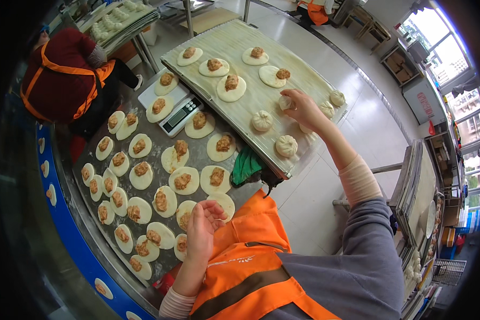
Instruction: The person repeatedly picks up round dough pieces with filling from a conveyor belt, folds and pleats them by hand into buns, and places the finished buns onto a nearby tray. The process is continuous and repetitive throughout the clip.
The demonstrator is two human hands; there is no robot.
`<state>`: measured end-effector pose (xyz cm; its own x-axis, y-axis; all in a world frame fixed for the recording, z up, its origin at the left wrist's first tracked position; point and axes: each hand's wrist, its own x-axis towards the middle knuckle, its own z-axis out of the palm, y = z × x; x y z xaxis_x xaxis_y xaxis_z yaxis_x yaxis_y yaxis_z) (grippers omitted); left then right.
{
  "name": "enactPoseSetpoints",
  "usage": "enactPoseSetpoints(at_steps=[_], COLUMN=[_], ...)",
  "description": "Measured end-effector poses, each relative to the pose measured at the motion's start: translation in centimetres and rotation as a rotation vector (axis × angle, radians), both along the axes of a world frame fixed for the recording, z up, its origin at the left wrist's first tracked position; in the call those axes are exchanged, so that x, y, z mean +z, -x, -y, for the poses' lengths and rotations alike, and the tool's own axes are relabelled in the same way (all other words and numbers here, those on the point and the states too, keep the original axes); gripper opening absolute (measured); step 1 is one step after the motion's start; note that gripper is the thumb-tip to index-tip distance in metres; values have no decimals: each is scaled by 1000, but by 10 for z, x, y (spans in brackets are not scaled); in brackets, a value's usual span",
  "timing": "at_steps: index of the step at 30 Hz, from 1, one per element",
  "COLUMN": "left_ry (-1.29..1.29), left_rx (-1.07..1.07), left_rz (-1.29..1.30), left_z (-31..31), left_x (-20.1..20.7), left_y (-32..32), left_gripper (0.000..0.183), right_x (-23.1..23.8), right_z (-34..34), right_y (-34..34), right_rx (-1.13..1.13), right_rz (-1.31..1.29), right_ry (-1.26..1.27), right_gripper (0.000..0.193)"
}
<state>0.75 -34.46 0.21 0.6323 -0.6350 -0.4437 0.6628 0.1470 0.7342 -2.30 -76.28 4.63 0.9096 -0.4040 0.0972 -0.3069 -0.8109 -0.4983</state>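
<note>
Over the lined tray, my right hand [305,111] has its fingers closed around the top of a pleated bun [286,102]. Other pleated buns stand about it, among them one bun [262,120] to the left and another bun [286,145] nearer to me. My left hand [200,228] hovers at the edge of the metal worktable [168,140], fingers loosely bent and apart, nothing seen in it. Just beyond it lies a flat dough wrapper with filling [185,214]. Many such wrappers, each topped with meat filling, cover the table.
The lined tray [205,50] also carries filled wrappers at its far end. A digital scale [180,116] and a green cloth [246,166] sit beside it. A blue belt [72,237] with wrappers runs along the left. Another person [64,80] bends at far left; stacked trays [410,186] stand right.
</note>
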Motion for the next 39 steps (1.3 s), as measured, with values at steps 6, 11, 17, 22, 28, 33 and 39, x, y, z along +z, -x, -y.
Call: enactPoseSetpoints(at_steps=[6,11,17,22,28,33,39], left_ry=[-50,-102,-131,-150,-126,-118,-74], left_rx=[33,28,46,-10,-33,0,-18], left_rz=[-12,-9,12,23,8,-22,13], left_z=[-5,0,-1,-5,-6,-12,-19], left_x=[-2,-2,-2,-6,-3,-5,-8], left_y=[2,-2,-4,-5,-9,-2,1], left_gripper=[38,37,37,36,33,31,30], right_x=[10,-20,-10,-46,-45,-10,-32], right_z=[49,119,98,139,161,124,105], right_y=[-33,-83,-110,-115,-120,-124,-117], right_rx=[4,-315,-213,-191,-281,-348,-283], right_rz=[137,-171,-46,198,-203,-384,-103], right_ry=[-74,169,72,-274,-148,-306,-22], right_gripper=[45,39,33,22,45,49,41])
